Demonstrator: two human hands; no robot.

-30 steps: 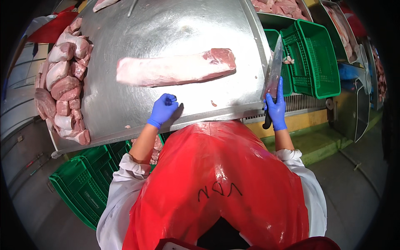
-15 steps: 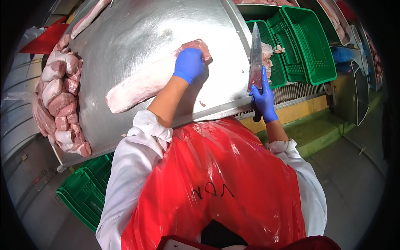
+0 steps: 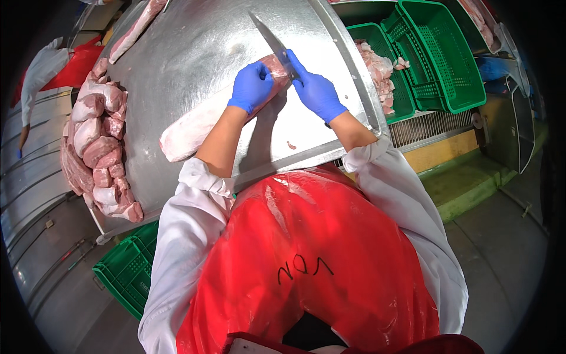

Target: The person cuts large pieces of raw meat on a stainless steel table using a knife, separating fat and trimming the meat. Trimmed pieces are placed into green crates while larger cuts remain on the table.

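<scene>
A long pork loin (image 3: 191, 135) lies diagonally on the steel tray table (image 3: 147, 165). My left hand (image 3: 247, 88), in a blue glove, grips the loin near its upper right end, fingers curled on it. My right hand (image 3: 312, 91), also blue-gloved, holds a long knife (image 3: 268, 38) just right of the left hand; the blade points away from me and crosses the loin's reddish end. The knife's handle is hidden in my fingers. A small scrap of meat (image 3: 292, 144) lies on the steel below the right hand.
A pile of cut pork (image 3: 100, 147) lines the left edge, another strip (image 3: 132, 35) lies at top left. Green crates (image 3: 433, 56) at right, one holding trimmings (image 3: 377, 74); another green crate (image 3: 127, 265) sits below left. A co-worker in white sleeves and red apron (image 3: 41, 79) is at far left.
My left hand has moved onto the loin, which now lies diagonally. My right hand has brought the knife from above the right-hand crates leftward to the loin's upper end.
</scene>
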